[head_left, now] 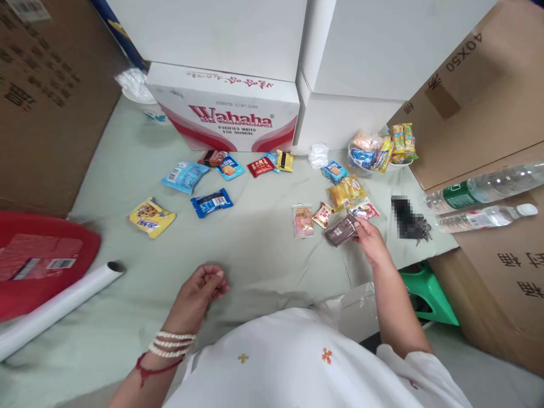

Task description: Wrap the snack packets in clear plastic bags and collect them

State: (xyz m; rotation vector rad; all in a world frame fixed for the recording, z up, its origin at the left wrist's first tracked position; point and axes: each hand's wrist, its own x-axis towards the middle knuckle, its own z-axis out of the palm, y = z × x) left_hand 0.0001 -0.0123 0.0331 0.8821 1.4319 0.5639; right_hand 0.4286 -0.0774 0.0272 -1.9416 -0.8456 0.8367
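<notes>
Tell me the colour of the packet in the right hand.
Dark brown packet, clearest in the head view.

Snack packets [211, 203] lie scattered on pale-green cloth [255, 252].

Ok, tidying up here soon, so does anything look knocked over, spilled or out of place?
Two water bottles lie on their sides on the cardboard box at right. Snack packets lie scattered over the table; the right hand holds a brown packet. Nothing looks spilled.
</notes>
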